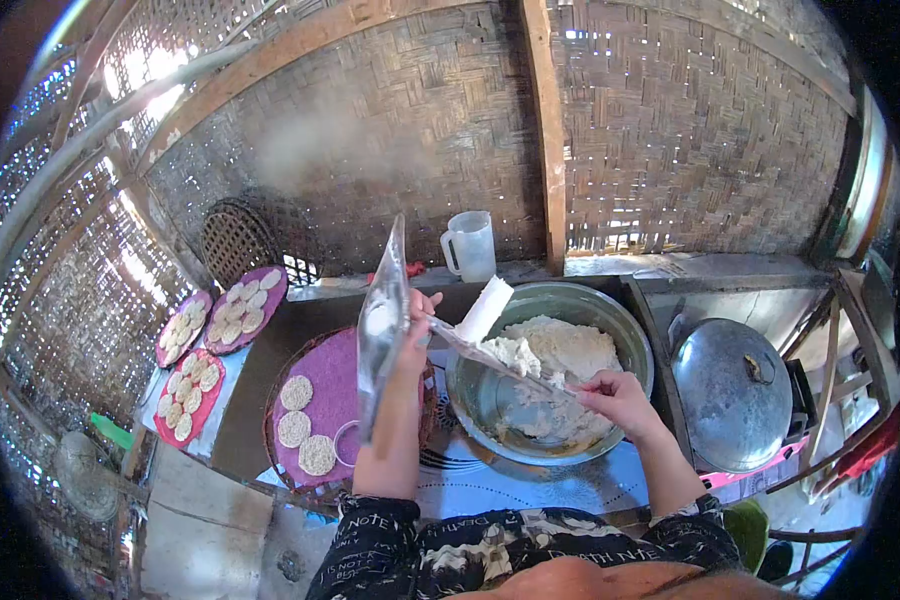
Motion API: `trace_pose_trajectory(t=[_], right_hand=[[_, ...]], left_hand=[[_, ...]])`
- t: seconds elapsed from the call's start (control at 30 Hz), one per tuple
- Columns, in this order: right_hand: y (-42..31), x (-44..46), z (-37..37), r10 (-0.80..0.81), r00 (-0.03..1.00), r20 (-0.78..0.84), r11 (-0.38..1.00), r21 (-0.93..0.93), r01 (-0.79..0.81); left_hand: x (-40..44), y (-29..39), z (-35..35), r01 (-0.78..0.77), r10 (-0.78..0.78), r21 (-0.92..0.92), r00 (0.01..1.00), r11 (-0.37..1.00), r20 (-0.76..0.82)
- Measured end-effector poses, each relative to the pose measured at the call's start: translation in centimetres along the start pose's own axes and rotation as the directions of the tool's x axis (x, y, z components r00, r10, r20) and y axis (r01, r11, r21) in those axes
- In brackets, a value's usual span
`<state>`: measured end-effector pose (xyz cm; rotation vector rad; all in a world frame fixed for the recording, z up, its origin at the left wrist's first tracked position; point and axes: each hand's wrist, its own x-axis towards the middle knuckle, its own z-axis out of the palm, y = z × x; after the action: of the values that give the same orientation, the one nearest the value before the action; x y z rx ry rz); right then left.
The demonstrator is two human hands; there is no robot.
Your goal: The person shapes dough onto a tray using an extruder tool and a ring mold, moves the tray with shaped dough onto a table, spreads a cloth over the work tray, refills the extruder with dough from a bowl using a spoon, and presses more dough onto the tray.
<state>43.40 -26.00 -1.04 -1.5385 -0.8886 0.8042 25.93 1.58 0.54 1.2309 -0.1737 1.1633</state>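
A long, flat spatula (pixel 455 341) smeared with white dough slants over a large metal basin (pixel 467 418). My left hand (pixel 420 312) is closed around its upper end. At the lower end, the fingers of my right hand (pixel 610 398) pinch its tip, where bits of dough cling. More pale, crumbly dough (pixel 570 350) fills part of the basin. A white cylinder (pixel 486 310) leans over the basin's left rim, close to my left hand. Next to my left forearm stands a shiny silver sheet (pixel 382 318), seen nearly edge-on; whether my hand touches it, I cannot tell.
Left of the basin, round patties (pixel 317 455) and a ring (pixel 347 443) lie on a purple-covered round tray (pixel 335 365). Further left are several patty-laden trays (pixel 189 395). A plastic jug (pixel 471 246) stands behind; a lidded pot (pixel 732 395) sits right. Woven walls enclose the space.
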Motion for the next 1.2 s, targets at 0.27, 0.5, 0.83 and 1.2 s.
trace_pose_trajectory(t=[0.27, 0.5, 0.83, 1.2], right_hand=[[1.7, 0.6, -0.7, -0.074, 0.982, -0.173, 0.943, -0.332, 0.013], [5.2, 1.7, 1.3, -0.328, 0.940, 0.093, 0.685, -0.662, 0.304], [-5.6, -3.3, 15.6, -0.196, 0.542, 0.817, 0.351, 0.575, -0.739], [-9.9, -2.5, 18.1, -0.298, 0.808, 0.508, 0.874, 0.486, 0.017]], left_hand=[[-0.2, 3.9, 2.5, -0.168, 0.153, 0.550, 0.986, 0.818, 0.073], [-1.3, 8.4, -0.5, -0.063, 0.099, -0.325, 0.990, 0.944, 0.096], [-6.2, 10.6, 2.5, -0.012, 0.058, -0.220, 0.977, 0.975, 0.206], [-13.8, 19.5, -3.1, 0.223, -0.335, 0.851, 0.940, 0.475, -0.060]])
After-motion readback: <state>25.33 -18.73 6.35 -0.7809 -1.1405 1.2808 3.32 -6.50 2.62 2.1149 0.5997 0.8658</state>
